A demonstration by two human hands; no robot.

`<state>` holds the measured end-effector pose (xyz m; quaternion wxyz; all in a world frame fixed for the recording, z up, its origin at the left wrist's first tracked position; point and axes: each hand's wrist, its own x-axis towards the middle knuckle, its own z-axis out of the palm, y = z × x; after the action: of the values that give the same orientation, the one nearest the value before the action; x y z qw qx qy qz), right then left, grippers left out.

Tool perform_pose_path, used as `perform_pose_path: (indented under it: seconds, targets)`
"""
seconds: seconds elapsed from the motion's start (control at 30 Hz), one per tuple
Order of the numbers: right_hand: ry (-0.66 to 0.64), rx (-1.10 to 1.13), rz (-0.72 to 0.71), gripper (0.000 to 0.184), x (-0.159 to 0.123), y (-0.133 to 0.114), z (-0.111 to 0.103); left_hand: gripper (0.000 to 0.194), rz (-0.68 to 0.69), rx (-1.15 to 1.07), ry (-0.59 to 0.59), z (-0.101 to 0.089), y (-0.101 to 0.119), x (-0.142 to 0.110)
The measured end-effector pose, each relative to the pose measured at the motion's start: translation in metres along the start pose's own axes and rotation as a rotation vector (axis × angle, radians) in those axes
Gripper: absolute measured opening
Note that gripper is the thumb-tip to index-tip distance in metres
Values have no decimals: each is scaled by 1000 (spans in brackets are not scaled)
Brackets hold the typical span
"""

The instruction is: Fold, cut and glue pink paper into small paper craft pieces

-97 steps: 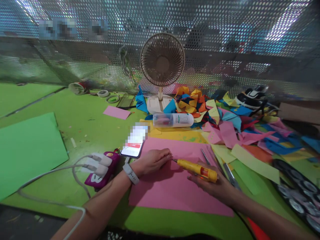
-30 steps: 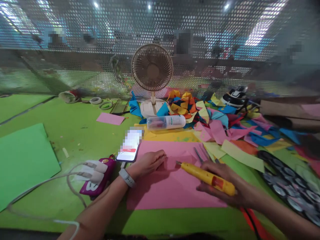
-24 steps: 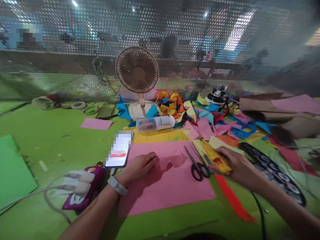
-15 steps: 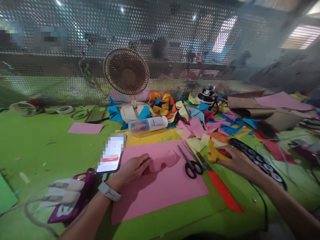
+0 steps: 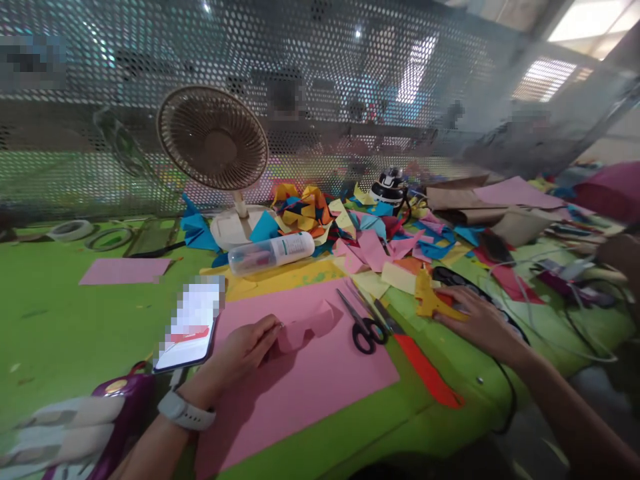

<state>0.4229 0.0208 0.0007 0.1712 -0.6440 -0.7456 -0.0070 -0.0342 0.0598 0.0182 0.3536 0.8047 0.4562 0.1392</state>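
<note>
My left hand, with a pale watch on its wrist, is closed in a pinch on the edge of a small curled piece of pink paper. Beneath it lies a large pink sheet. My right hand is wrapped round a yellow glue gun near the table's right side; some of its fingers are hidden behind the tool. Between the hands rest black-handled scissors, on the sheet's right part. Beside them is a cutter with a red handle.
A phone lies left of the sheet, near a purple power strip with white plugs. Behind are a clear bottle, a fan and heaped paper scraps. A black strip with round sockets sits behind my right hand.
The view has turned to the right, so things on the table appear further left. My left hand still pinches the pink paper and my right hand still holds the glue gun.
</note>
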Motion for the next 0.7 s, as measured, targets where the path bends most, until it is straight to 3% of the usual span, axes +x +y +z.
perform_pose_path:
  seconds: [0.17,0.23,0.37,0.47,0.57,0.7]
  targets:
    - [42,-32,14,40,-28,8,8,29,-29,25,-4,1,-1,0]
    - [126,-37,8,38,-35,5,10,28,-23,24,3,0,-2,0]
    - [381,-127,234,43,-45,13,7,28,-7,29,19,-1,-1,0]
    - [317,-182,353,47,-54,29,7,28,-4,34,22,-2,2,0]
    - [242,-178,277,46,-61,37,7,28,-9,36,23,-2,4,0]
    - [336,-315,184,40,-59,19,1,29,-6,39,27,-1,3,0]
